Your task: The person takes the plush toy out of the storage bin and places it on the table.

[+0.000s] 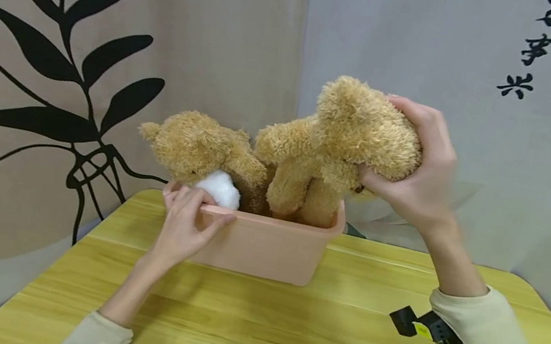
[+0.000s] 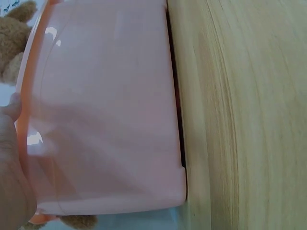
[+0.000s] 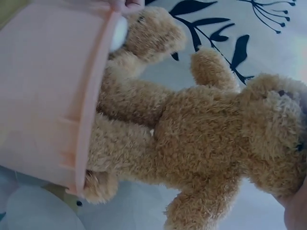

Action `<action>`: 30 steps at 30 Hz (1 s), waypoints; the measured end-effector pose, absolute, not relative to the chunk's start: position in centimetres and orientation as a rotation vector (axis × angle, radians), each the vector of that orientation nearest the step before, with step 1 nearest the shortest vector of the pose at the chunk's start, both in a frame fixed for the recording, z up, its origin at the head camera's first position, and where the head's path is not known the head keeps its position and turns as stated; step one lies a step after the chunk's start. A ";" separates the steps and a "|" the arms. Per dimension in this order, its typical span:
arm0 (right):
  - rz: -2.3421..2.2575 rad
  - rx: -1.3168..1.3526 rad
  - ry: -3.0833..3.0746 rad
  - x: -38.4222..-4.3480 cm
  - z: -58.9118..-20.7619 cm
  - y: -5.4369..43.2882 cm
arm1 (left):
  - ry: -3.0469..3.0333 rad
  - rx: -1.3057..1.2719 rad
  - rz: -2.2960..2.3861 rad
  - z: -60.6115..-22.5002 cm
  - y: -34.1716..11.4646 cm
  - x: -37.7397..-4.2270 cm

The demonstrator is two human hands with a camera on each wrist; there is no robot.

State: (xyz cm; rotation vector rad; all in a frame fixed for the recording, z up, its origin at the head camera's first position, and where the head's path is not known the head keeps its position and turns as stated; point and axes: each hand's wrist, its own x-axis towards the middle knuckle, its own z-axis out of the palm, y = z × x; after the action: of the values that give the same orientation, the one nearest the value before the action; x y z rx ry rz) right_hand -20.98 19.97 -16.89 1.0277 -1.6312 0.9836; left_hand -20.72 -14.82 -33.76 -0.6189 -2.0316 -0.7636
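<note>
A pink plastic bin stands on the wooden table. My left hand grips its front rim near the left corner, thumb on the outside. By the head, my right hand holds a curly tan teddy bear; its head is tipped to the right and its legs go down into the bin. Another tan teddy bear leans out at the bin's left end. Next to my left fingers, a round white fluffy thing shows above the rim. The bottom of the bin is hidden.
The wooden table reaches out in front of the bin and to both sides. Behind it hangs a pale cloth printed with black leaves and characters. A small tan furry part pokes over the bin's rim in the right wrist view.
</note>
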 end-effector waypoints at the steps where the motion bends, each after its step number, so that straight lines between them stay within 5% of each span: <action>1: 1.010 1.003 -1.616 -20.8 -16.7 20.3 | -2.029 -0.621 -0.762 -33.8 -14.9 -20.7; 30: 1.028 0.629 -1.599 -21.1 -14.7 28.1 | -2.015 -0.611 -0.728 -33.7 -14.7 -20.6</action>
State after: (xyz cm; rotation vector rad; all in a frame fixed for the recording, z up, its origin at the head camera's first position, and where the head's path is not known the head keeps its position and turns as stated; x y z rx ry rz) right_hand -21.13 28.07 -14.74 0.6290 -1.5989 1.0280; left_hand -20.65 -14.69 -33.68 -0.6108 -2.0153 -0.7283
